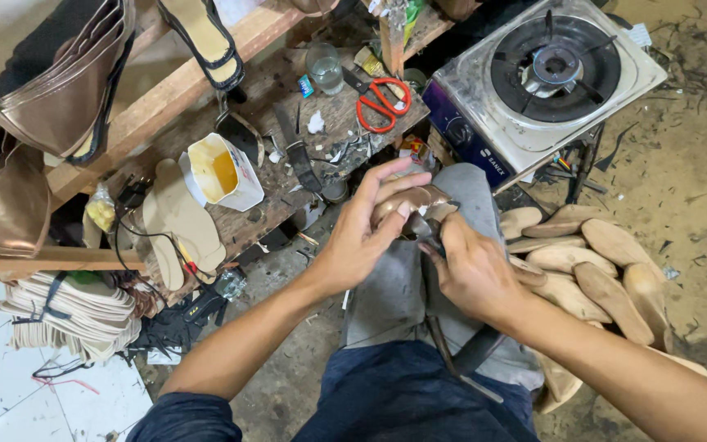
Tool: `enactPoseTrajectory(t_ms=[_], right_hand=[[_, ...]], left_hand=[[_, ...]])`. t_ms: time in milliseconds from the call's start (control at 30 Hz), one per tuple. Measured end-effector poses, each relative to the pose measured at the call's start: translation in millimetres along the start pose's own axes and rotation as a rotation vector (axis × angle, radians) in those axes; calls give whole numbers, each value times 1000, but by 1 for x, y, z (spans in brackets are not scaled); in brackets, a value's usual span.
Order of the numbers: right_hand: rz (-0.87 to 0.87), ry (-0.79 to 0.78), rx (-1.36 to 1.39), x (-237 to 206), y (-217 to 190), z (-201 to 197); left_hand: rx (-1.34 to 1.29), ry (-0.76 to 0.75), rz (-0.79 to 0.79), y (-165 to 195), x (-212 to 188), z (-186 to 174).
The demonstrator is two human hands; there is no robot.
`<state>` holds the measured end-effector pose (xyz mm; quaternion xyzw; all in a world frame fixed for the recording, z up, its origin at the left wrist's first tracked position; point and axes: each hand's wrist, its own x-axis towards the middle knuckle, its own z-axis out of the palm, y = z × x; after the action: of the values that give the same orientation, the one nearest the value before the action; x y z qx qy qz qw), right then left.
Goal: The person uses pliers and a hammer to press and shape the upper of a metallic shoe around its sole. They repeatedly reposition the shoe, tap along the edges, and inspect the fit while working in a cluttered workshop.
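My left hand (359, 231) grips a bronze, shiny shoe part (407, 200) held over my grey-trousered knee (468, 184). My right hand (472, 270) is closed around a dark tool (424, 227) whose head presses against the underside of that shoe part. A dark strap (448, 352) runs down from my right hand across my lap. Both hands touch the piece from opposite sides.
A pile of tan shoe soles (587, 262) lies to my right. A gas stove (546, 78) stands behind it. The wooden bench (288, 115) carries red scissors (382, 100), a glass (324, 67), a white glue tub (224, 172) and insoles (177, 221). Bronze uppers (59, 90) hang at the left.
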<state>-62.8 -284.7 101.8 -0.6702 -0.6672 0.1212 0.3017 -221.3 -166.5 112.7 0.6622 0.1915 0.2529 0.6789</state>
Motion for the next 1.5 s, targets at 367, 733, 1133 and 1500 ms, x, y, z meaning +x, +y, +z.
enactPoseTrajectory(t_ms=[367, 733, 1133, 1500], right_hand=[[43, -239, 34, -15, 13, -27], [-162, -85, -273, -20, 5, -18], [-124, -38, -151, -25, 10, 21], [140, -175, 51, -23, 1, 28]], left_hand=[[383, -67, 239, -4, -4, -2], [277, -44, 110, -4, -3, -1], [238, 3, 38, -5, -9, -3], [60, 43, -36, -17, -16, -9]])
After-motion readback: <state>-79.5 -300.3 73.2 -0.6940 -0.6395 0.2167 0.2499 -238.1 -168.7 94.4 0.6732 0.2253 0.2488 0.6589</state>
